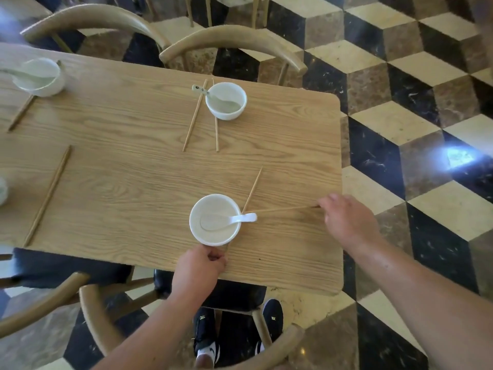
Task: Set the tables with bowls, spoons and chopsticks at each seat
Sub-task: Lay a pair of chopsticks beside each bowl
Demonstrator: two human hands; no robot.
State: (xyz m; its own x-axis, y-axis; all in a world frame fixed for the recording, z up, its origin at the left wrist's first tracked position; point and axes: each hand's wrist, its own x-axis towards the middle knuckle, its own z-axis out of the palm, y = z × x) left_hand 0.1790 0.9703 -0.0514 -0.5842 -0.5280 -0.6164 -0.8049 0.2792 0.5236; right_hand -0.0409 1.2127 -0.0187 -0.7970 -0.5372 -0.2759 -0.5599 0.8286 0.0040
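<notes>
A white bowl (215, 219) with a white spoon (229, 219) in it sits near the front edge of the wooden table (133, 169). My left hand (200, 265) grips the bowl's near rim. My right hand (346, 222) pinches the end of one chopstick (285, 209) lying flat to the right of the bowl. A second chopstick (253, 188) angles away from the bowl. Across the table stands another bowl (226, 100) with a spoon and a chopstick on each side.
At the far left is a third bowl (38, 77) with a spoon and a chopstick (21, 113). A chopstick pair (48, 196) lies at the left, near a bowl edge (2, 190). Wooden chairs (234, 44) surround the table. My feet (237, 332) stand below on the chequered floor.
</notes>
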